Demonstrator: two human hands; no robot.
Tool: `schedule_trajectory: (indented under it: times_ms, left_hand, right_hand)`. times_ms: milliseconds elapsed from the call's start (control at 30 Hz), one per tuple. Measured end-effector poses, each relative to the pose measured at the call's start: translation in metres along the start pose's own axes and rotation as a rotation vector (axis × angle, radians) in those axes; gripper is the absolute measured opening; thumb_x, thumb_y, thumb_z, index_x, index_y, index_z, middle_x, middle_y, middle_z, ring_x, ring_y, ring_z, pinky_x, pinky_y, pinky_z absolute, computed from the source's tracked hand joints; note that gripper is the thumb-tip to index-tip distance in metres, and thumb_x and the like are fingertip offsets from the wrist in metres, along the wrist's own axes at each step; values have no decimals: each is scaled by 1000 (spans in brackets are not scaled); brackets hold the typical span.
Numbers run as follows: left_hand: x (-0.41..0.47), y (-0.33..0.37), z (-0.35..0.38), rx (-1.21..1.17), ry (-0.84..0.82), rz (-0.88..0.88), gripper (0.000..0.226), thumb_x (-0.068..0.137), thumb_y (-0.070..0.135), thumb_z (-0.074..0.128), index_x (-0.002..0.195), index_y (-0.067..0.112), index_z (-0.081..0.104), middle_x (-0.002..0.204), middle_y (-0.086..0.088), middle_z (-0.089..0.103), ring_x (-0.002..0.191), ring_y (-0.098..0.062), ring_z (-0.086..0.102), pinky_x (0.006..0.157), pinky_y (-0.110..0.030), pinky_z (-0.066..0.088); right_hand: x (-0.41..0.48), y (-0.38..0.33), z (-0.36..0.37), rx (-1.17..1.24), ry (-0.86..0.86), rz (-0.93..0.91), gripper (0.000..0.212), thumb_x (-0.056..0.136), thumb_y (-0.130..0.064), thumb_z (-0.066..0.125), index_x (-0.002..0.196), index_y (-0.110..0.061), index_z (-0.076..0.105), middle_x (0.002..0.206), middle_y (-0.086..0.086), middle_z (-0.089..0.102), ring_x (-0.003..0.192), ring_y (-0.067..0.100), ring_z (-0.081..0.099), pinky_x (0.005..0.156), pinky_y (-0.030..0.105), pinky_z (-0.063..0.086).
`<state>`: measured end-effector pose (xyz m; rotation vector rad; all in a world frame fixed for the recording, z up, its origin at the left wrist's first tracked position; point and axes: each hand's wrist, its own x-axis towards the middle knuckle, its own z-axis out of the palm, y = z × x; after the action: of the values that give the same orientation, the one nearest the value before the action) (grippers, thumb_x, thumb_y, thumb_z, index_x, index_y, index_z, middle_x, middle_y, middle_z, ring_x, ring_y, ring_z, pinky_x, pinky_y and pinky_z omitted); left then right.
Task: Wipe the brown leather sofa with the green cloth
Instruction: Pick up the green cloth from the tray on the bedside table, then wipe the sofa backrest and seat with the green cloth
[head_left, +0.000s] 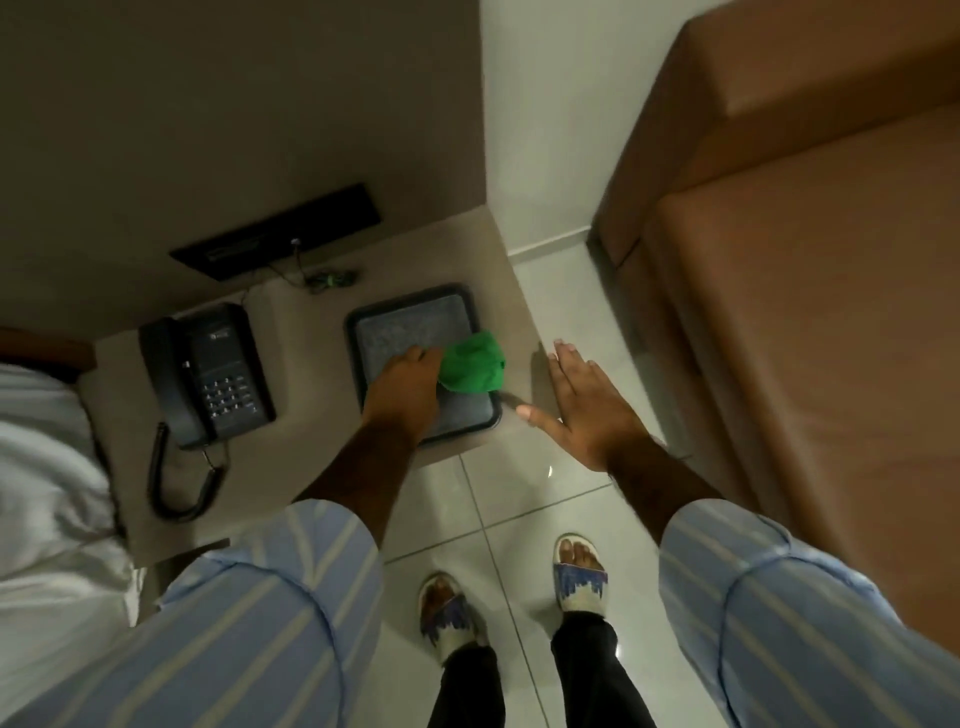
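The green cloth (472, 362) is bunched up over the right side of a dark tray (363, 332) on a beige side table. My left hand (405, 392) is closed on the cloth's left edge, above the tray. My right hand (587, 402) hovers flat with its fingers spread, just past the table's right edge and over the floor, holding nothing. The brown leather sofa (810, 312) fills the right side of the view, its arm at the top and its seat cushion below, about a hand's width to the right of my right hand.
A black corded telephone (208, 374) sits on the side table (311, 415) left of the tray. A black wall panel (275, 231) with a thin cable is behind it. White bedding (47, 493) lies at the far left. My sandalled feet (579, 571) stand on pale floor tiles.
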<state>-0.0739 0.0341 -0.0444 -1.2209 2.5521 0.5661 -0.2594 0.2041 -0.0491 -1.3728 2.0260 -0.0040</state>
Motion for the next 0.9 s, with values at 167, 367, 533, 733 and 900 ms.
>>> schedule_trajectory:
  times_ms: [167, 367, 533, 733, 900]
  left_hand:
    - [-7, 85, -92, -19, 58, 82, 34, 93, 1, 48, 126, 6, 52, 128, -20, 57, 116, -40, 56, 99, -47, 45]
    - [-46, 236, -180, -99, 73, 248, 20, 90, 7, 54, 106, 3, 65, 107, -21, 63, 101, -41, 61, 89, -45, 48]
    - [-93, 378, -192, -163, 141, 470, 29, 90, 7, 57, 118, 1, 62, 108, -22, 62, 99, -39, 61, 91, -46, 51]
    - [-131, 562, -142, -153, 80, 643, 37, 88, 13, 62, 124, 3, 59, 111, -20, 61, 102, -37, 59, 91, -42, 49]
    - [-172, 729, -62, -258, 41, 746, 37, 89, 9, 58, 127, 6, 59, 111, -17, 61, 99, -34, 60, 90, -41, 53]
  right_hand:
    - [-64, 22, -88, -3, 183, 93, 111, 90, -82, 7, 168, -3, 6, 178, 13, -5, 166, 23, -5, 134, 41, 0]
    - [-193, 66, -178, 129, 471, 293, 92, 105, -64, 40, 167, -1, 15, 178, 15, 3, 166, 26, 3, 133, 44, 6]
    - [-306, 142, -208, 161, 568, 440, 91, 105, -65, 37, 168, -3, 13, 179, 12, 3, 166, 23, 1, 134, 42, 4]
    - [-435, 279, -203, 195, 640, 604, 90, 106, -65, 34, 169, -5, 10, 179, 11, 1, 166, 22, -2, 136, 43, 4]
    - [-549, 418, -184, 266, 759, 791, 85, 108, -61, 33, 168, -5, 11, 178, 13, 2, 166, 24, 0, 134, 43, 3]
